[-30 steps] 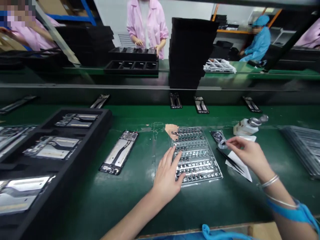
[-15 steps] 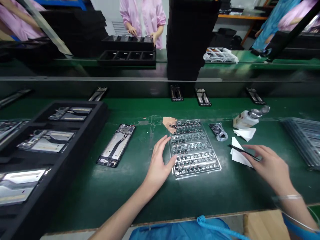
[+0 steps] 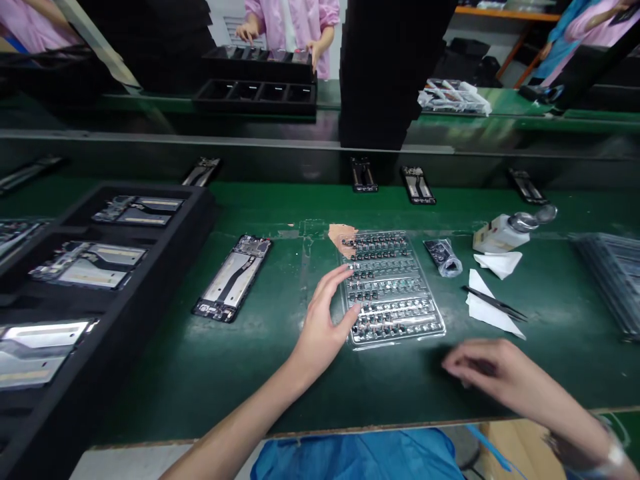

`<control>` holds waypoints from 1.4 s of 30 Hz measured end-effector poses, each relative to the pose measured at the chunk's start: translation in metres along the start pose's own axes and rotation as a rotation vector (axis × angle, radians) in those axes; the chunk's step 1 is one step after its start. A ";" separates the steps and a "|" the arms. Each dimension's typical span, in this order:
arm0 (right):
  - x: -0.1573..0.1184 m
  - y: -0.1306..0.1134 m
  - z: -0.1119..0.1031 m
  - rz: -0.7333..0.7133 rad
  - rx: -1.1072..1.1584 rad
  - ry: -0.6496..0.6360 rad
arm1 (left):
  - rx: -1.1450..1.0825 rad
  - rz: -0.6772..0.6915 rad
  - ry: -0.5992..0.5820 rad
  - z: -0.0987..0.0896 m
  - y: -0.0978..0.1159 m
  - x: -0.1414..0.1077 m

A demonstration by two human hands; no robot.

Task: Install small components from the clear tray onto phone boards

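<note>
A clear plastic tray (image 3: 395, 293) with rows of small dark parts lies flat on the green bench. My left hand (image 3: 325, 320) is at its left edge, thumb and fingers spread, fingertips touching or just over the rim. My right hand (image 3: 490, 373) hovers over the bench right of the tray's near corner. Its fingers look curled but are smeared by motion, so any small thing in them is hidden. Black tweezers (image 3: 494, 302) rest on a white paper piece (image 3: 480, 312) beyond that hand. An opened phone body (image 3: 234, 279) lies left of the tray.
A black foam box (image 3: 200, 220) with phone bodies stands at left. Behind the tray sit a small plastic bag (image 3: 443, 257) and a white pump bottle (image 3: 500, 233). Stacked clear trays (image 3: 610, 280) lie at right. Several phone bodies line the back; a person in pink (image 3: 295, 27) works beyond.
My right hand has let go of the tweezers, which now lie on the paper, and has moved left and nearer to me. My left hand stays at the tray. The view has shifted slightly.
</note>
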State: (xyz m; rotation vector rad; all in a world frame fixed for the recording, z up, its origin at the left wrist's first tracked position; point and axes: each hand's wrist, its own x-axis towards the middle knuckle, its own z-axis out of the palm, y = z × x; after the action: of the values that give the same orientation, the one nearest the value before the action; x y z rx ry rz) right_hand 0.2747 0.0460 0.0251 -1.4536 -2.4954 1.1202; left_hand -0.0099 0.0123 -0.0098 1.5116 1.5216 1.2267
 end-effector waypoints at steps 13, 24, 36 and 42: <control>0.064 -0.036 0.017 0.086 -0.296 -0.009 | -0.111 0.079 -0.083 0.008 0.011 -0.010; 0.044 -0.064 0.029 -0.130 0.182 -0.007 | -0.085 -0.062 -0.528 0.007 0.023 -0.013; 0.072 -0.033 0.025 0.137 -0.251 0.210 | -0.088 -0.117 -0.444 0.010 0.017 -0.015; 0.063 -0.020 0.017 0.112 -0.467 0.483 | 0.097 -0.062 -0.479 0.014 0.013 -0.016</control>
State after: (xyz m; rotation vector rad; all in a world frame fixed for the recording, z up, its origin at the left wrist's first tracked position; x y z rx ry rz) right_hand 0.2183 0.0792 0.0054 -1.7215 -2.4199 0.1391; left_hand 0.0102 -0.0026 -0.0049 1.6601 1.3048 0.6938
